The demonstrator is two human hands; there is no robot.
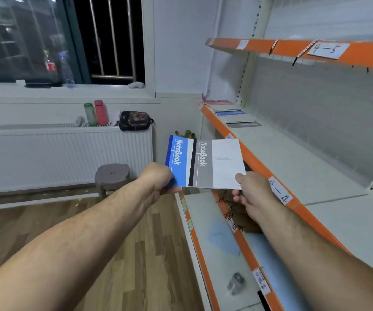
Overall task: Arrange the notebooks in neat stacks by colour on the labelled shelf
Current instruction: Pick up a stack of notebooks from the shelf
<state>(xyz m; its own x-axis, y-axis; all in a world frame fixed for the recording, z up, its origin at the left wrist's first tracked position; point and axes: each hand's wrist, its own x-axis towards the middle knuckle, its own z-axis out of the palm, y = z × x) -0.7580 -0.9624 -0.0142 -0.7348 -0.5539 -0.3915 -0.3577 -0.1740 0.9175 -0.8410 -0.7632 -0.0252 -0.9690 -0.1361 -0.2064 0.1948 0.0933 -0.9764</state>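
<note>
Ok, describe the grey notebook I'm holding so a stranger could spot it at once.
Find the orange-edged shelf labelled 4-4. In front of it a person holds two overlapping notebooks. The grey notebook is the one pinched by the right hand; its black stripe and grey band set it apart from the blue notebook in the left hand.

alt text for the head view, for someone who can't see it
Two hands hold notebooks side by side before an orange-edged shelf: the left hand grips a blue notebook, and the right hand pinches a grey notebook that overlaps it. More notebooks lie at the shelf's far end.
</note>
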